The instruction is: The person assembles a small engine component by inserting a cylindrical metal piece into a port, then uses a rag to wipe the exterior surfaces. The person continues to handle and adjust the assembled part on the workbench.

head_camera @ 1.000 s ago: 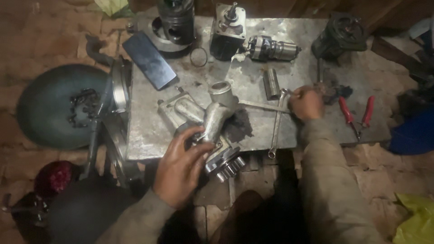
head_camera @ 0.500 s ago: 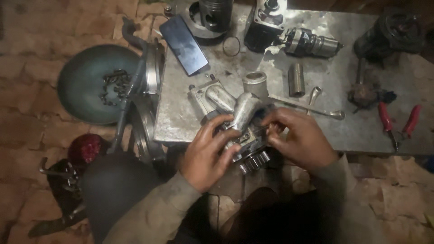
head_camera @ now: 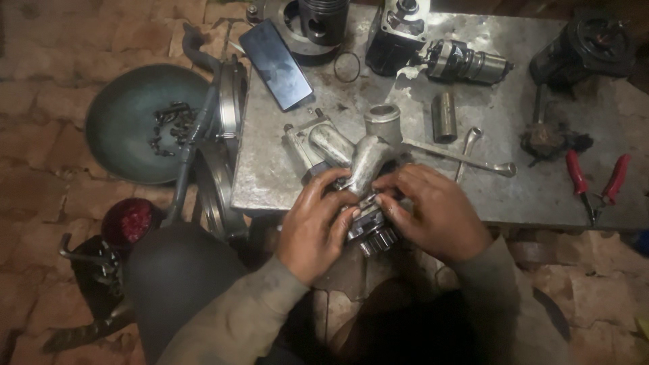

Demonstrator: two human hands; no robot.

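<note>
A metal pump body [head_camera: 362, 169] is held at the near edge of the steel table [head_camera: 284, 182]. It is gripped by the left hand [head_camera: 318, 226] with fingers curled around it and pinched by the right hand [head_camera: 433, 209]. A wrench [head_camera: 466, 160] and red pliers [head_camera: 595, 179] are laid to the right.
</note>
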